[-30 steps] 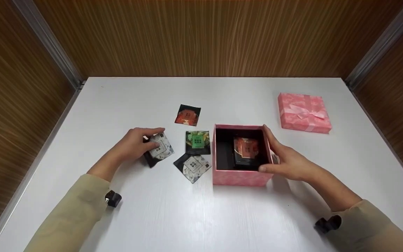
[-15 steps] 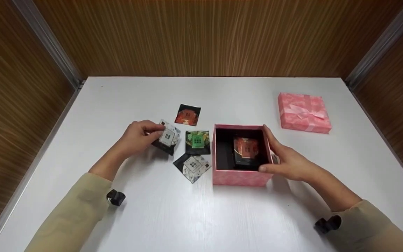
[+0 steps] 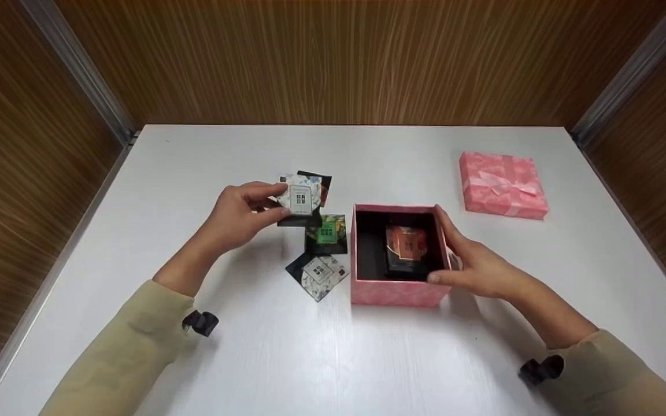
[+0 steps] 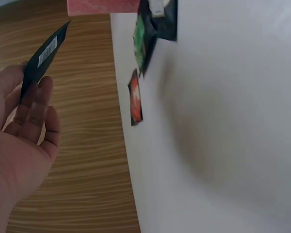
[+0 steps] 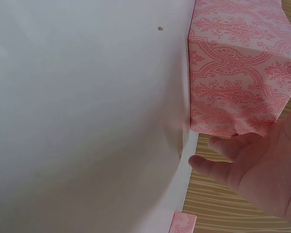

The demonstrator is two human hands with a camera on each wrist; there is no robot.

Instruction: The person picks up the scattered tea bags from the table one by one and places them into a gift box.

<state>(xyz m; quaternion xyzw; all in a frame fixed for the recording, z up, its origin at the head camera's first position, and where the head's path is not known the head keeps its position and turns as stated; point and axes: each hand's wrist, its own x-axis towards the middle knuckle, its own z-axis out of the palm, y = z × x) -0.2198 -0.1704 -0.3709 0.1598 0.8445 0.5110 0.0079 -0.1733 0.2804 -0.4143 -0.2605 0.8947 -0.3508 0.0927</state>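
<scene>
My left hand (image 3: 266, 202) pinches a white-and-black sachet (image 3: 299, 199) and holds it lifted above the table, left of the open pink box (image 3: 396, 293). In the left wrist view the sachet's dark back (image 4: 43, 56) sticks up from my fingers (image 4: 36, 109). My right hand (image 3: 472, 260) grips the box's right wall, thumb at the near corner and fingers at the far one. A dark sachet with red print (image 3: 407, 245) lies inside the box. In the right wrist view my hand (image 5: 252, 165) sits against the patterned box (image 5: 237, 73).
On the white table (image 3: 333, 358) lie a green sachet (image 3: 326, 233), a white one (image 3: 318, 274) and a red one (image 3: 324, 186) partly hidden behind the held sachet. The pink lid with a bow (image 3: 502, 185) lies at the back right. Wooden walls enclose the table.
My left hand has lifted the white-and-black sachet off the table and carried it up and to the right, towards the box. The right hand and box have not moved.
</scene>
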